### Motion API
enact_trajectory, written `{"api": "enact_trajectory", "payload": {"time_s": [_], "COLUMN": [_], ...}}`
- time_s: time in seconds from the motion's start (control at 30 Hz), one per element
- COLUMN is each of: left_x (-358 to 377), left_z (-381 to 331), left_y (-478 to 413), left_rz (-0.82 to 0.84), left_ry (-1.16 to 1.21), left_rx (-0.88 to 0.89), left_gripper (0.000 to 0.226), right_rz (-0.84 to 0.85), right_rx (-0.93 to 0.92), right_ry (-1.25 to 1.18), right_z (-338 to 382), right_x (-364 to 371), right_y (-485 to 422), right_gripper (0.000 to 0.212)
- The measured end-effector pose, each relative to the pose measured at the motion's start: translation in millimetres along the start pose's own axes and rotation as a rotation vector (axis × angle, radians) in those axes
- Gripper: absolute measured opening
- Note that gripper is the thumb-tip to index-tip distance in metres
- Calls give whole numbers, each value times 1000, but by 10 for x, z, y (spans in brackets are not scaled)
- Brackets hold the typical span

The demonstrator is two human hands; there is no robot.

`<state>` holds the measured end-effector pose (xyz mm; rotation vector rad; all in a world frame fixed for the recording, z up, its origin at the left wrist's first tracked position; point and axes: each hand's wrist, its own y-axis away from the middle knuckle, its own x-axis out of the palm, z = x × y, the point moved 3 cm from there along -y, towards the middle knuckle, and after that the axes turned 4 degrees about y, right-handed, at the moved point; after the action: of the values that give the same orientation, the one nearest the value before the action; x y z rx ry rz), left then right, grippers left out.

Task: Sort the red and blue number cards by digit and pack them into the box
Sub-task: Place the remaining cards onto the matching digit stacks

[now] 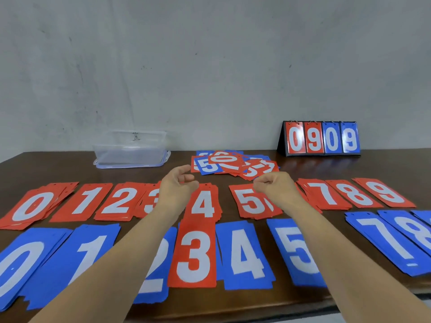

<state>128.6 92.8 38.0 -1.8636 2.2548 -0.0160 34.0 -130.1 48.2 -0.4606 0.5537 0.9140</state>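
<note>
**Sorting well on, packing not begun**

At far left the clear box [130, 148] stands on the table [58, 169], no cards showing inside; the red piles [89, 201] and blue piles [245, 252] lie in digit order; our left hand [177, 185] hovers half-curled, holding nothing; a red 3 [193, 252] lies stray on the blue row; the unsorted heap [233, 164] sits beyond; our right hand [272, 183] is curled in, seemingly empty; we judge sorting nearly finished.
</note>
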Motion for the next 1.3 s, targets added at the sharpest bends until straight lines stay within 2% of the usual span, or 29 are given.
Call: {"api": "enact_trajectory", "payload": {"time_s": [0.27, 0.4, 0.47, 0.67, 0.83, 0.97, 1.07, 1.2, 1.23, 1.3], "left_x": [517, 702, 778, 893, 884, 778, 715, 664, 650, 641], "left_z": [-13, 94, 170, 369, 501, 546, 514, 464, 457, 437], "left_y": [-808, -1114, -1240, -1461, -1533, -1553, -1521, -1456, -1457, -1500], "left_rz": [-40, -8, 43, 230, 432, 534, 569, 570, 548, 454], "left_ry": [-45, -94, -154, -616, -977, -1131, -1142, -1129, -1104, -1032], "left_rx": [-12, -43, -50, -69, -59, -22, -9, 16, 19, 39], "left_gripper": [53, 54, 56, 58, 55, 54, 52, 46, 44, 37], "right_rz": [52, 155, 196, 288, 377, 406, 400, 353, 296, 80], "right_rx": [-42, -68, -97, -248, -300, -335, -380, -332, -310, -229], "right_ry": [82, 175, 228, 638, 745, 852, 780, 518, 438, 303], "right_z": [-277, -379, -383, -193, -113, -271, -436, -657, -698, -754], "right_x": [-43, 160, 280, 676, 892, 793, 604, 303, 237, 101], "right_y": [-1131, -1610, -1781, -2013, -2096, -2063, -1954, -1836, -1827, -1849], "right_gripper": [6, 38, 46, 57, 62, 59, 46, 31, 27, 20]}}
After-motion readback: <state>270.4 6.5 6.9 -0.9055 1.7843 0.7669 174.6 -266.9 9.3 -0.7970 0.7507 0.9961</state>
